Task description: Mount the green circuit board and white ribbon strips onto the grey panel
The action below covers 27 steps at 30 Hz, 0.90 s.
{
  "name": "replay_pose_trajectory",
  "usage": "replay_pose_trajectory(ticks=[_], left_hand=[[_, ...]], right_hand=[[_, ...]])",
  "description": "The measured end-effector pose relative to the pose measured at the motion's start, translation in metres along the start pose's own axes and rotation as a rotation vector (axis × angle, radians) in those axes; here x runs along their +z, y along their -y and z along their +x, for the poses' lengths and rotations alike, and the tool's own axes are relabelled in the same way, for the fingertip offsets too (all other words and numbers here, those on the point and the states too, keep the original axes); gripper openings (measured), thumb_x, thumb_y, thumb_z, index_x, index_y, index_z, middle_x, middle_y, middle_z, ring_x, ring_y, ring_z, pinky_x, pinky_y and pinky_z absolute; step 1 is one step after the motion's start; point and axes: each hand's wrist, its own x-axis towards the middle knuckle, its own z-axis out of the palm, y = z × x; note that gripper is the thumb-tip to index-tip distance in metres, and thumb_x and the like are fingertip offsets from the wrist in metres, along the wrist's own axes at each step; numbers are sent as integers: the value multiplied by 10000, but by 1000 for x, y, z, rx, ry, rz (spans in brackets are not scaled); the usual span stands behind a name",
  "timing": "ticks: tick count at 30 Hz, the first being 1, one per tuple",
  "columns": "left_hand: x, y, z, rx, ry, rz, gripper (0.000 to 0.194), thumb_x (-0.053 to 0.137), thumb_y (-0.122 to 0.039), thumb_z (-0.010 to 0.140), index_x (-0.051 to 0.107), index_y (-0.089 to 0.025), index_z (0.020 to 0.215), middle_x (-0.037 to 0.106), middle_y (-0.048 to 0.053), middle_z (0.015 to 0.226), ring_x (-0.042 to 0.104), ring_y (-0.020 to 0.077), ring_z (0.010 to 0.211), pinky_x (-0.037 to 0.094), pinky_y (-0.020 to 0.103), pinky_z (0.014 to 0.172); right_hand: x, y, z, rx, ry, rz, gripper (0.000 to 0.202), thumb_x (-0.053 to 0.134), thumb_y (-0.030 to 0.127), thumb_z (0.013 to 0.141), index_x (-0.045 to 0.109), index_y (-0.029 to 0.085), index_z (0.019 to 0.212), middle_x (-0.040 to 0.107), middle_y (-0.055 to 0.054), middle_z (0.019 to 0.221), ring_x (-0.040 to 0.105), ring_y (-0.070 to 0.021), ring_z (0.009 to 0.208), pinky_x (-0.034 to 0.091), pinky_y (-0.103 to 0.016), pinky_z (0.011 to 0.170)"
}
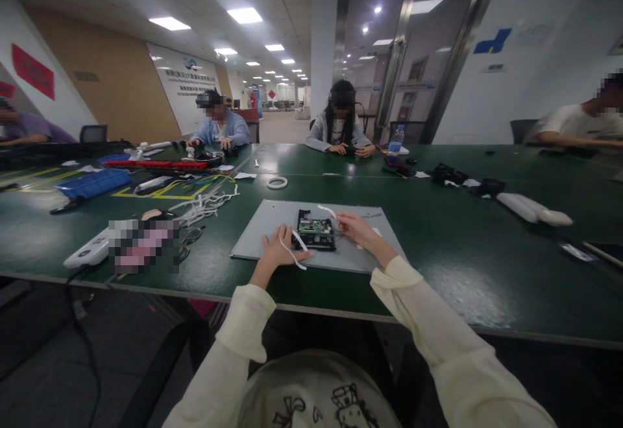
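Observation:
On a grey panel [253, 233] lies a black frame with a green circuit board [314, 225] in it. My left hand [280, 246] rests at the frame's left edge with its fingers apart and its thumb stretched along the near side. A bent white strip [292, 258] crosses this hand; whether the fingers grip it is unclear. To the right of the board, my right hand [355, 228] pinches another white strip [326, 209], whose free end points left over the frame's far right corner.
Left on the green table are a pile of white strips [207, 207], a blue tray [95, 183] and a white power strip [92, 246]. A white tape roll [277, 183] lies beyond the panel. A water bottle [396, 141] stands farther back. Several people sit around.

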Motion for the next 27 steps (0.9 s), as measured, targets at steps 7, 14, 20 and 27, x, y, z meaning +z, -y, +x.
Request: replay_pose_trajectory(ticks=[7,14,20,27], left_hand=[[0,0,1,-14,-5,-4,1022,306,-790,664,111,-141,1429,34,135,1498,-3,331,1372,99,588,1046],[4,1,2,-8,-10,0,1047,301,-806,647,101,-141,1431,23,130,1500,2,334,1372,101,595,1042],[-9,-1,1,6,15,1,1055,362,-818,599,192,-163,1409,106,147,1494,103,363,1357,153,573,1033],[-3,2,4,-4,-57,-21,1062,379,-814,591,194,-164,1410,145,143,1489,171,365,1336,146,527,1049]], right_hand=[[0,-1,1,-9,8,-17,149,676,201,672,638,148,806,541,-2,672,464,-79,588,396,-187,545],[0,0,1,-1,4,-19,119,666,191,672,641,146,779,535,0,675,454,-73,579,388,-187,541],[1,0,1,-12,5,-33,136,678,202,664,637,146,781,541,0,694,451,-71,583,378,-185,539],[3,3,-3,-3,10,-33,116,663,198,687,636,146,787,534,-3,690,460,-78,599,380,-182,535]])
